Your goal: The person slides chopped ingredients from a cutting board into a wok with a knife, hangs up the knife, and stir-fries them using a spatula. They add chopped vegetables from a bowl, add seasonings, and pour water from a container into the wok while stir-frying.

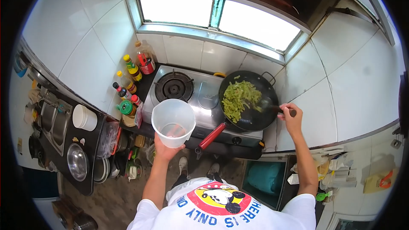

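My left hand is wrapped round the lower part of a translucent plastic measuring jug, tilted so that I look down into it. A little clear liquid seems to lie at its bottom. In my right hand is the dark handle of a spatula, whose blade reaches into the wok and is partly blurred. Chopped green vegetables lie in the left and middle of the black wok. The wok sits on the right burner, its red handle pointing toward me.
The steel gas stove has a bare left burner. Sauce bottles and a green-lidded jar stand left of it. Further left, a counter holds a white bucket, a metal bowl and a sink.
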`<state>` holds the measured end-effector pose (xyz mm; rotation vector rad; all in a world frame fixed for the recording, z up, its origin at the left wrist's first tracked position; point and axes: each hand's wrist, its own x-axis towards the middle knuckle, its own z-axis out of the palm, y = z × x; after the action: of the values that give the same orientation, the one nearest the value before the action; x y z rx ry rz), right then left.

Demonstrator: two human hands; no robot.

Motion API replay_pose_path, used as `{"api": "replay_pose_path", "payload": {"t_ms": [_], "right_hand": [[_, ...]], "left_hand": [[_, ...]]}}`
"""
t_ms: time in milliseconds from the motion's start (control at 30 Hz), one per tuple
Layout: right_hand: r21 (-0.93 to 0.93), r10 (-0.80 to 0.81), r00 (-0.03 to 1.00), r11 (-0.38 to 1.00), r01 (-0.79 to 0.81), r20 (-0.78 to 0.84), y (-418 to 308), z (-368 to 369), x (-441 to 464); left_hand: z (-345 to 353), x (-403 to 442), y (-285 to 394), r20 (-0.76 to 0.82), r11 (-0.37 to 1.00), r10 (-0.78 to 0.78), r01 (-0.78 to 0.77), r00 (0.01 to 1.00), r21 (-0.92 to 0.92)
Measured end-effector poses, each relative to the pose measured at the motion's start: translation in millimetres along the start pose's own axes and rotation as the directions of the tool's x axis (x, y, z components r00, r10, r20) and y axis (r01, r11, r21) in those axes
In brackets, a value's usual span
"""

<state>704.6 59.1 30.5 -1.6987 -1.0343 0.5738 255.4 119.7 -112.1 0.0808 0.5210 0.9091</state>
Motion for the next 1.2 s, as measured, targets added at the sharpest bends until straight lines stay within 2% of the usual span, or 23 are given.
{"api": "replay_pose_path", "payload": {"t_ms": [33,133,233,333,367,467,500,600,633,700,800,933,1100,1200], "right_hand": [[-0.155,0.010,0.999,0.988,-0.005,0.031,0,-11,4],[-0.007,-0.046,0.999,0.999,0.046,0.003,34,-14,25],[0.258,-0.083,0.995,0.964,0.066,0.057,49,21,37],[0.196,-0.333,0.898,0.938,0.285,0.288,38,41,33],[0.078,-0.413,0.823,0.905,0.417,0.390,21,37,25],[-0.025,-0.444,0.699,0.835,0.550,0.561,-24,6,-3],[-0.030,-0.448,0.728,0.841,0.540,0.519,-29,-3,-9],[0.000,-0.199,0.919,0.977,0.212,0.340,-9,-25,-4],[-0.015,-0.061,0.957,0.998,0.068,0.284,-13,-31,-1],[-0.018,0.222,0.960,0.975,-0.222,0.170,-24,-37,7],[0.173,0.374,0.926,0.909,-0.378,0.059,-25,-19,4],[0.469,0.271,0.959,0.860,-0.203,-0.081,-8,54,-6],[0.319,0.140,0.990,0.939,-0.132,-0.002,-59,52,23],[0.322,0.084,0.996,0.944,-0.078,-0.005,-48,54,35]], "left_hand": [[0,1,0,0.006,1.000,0.005,-0.005,1.000,-0.001],[-1,1,-2,0.024,0.999,-0.005,0.006,1.000,-0.036],[0,-2,-3,0.050,0.998,-0.017,0.020,0.999,-0.057],[-4,-4,-4,0.075,0.999,-0.011,0.015,0.997,-0.045],[-5,-4,-3,0.076,0.999,-0.011,0.013,0.997,-0.036],[-8,-2,-1,0.054,0.999,-0.025,0.027,0.998,-0.042],[-8,-1,-1,0.051,0.997,-0.037,0.040,0.998,-0.068],[-10,0,-3,0.092,0.998,-0.020,0.025,0.996,-0.057],[-10,0,-3,0.099,0.998,-0.020,0.025,0.995,-0.055],[-10,-2,-3,0.102,0.997,-0.034,0.041,0.994,-0.068],[-20,-1,-3,0.094,0.999,0.018,-0.014,0.995,-0.041],[-22,-4,-3,0.087,0.999,0.033,-0.029,0.996,-0.046],[-15,-9,0,0.067,0.999,-0.003,0.006,0.998,-0.048],[-19,-8,0,0.085,0.999,0.021,-0.018,0.996,-0.030]]}}
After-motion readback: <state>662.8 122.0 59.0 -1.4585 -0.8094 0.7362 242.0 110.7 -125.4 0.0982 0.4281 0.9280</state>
